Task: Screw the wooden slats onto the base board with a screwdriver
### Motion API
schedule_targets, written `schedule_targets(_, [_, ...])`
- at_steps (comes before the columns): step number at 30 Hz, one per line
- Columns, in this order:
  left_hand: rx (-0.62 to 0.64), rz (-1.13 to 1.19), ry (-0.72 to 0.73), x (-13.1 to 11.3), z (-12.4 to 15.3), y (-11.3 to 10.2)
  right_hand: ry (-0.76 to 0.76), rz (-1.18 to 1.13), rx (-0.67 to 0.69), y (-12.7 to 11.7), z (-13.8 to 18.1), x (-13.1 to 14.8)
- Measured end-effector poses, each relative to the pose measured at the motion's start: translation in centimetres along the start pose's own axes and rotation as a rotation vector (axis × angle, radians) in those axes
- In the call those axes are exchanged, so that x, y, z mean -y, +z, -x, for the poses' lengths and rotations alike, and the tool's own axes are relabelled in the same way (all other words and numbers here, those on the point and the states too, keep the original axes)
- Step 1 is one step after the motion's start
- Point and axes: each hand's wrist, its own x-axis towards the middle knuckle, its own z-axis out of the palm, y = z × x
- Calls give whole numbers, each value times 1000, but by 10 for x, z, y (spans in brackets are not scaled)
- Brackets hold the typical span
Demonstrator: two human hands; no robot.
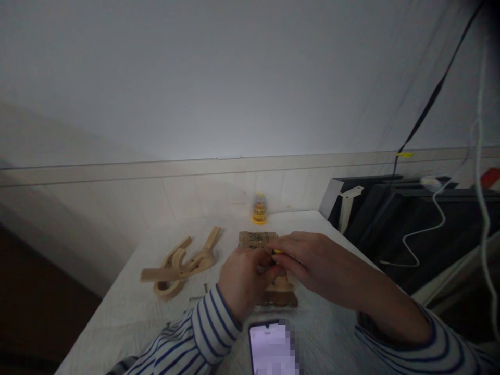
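Over the middle of the table, my left hand (242,276) and my right hand (307,255) meet fingertip to fingertip. Between the thumb and fingers of the right one shows a small yellow piece (278,251), which looks like a screwdriver handle. My left fingers are pinched together just beside it; what they grip is hidden. Beneath both hands lies a pale wooden piece (283,284), mostly covered, on a brown printed packet (255,239). Left of the hands rest curved wooden parts (187,263), several of them joined. Small metal screws (205,289) lie near my left cuff.
A phone (271,346) with a lit screen lies at the front of the white-covered table (121,307). Against the wall stands a small clear container with a yellow base (259,213). Dark panels (375,219) and a hanging white cable (482,208) are on the right.
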Motion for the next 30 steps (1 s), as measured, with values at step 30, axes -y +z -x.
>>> schedule_targets(30, [150,145,54,2,-3,-7,27,317,-81,6,2,10])
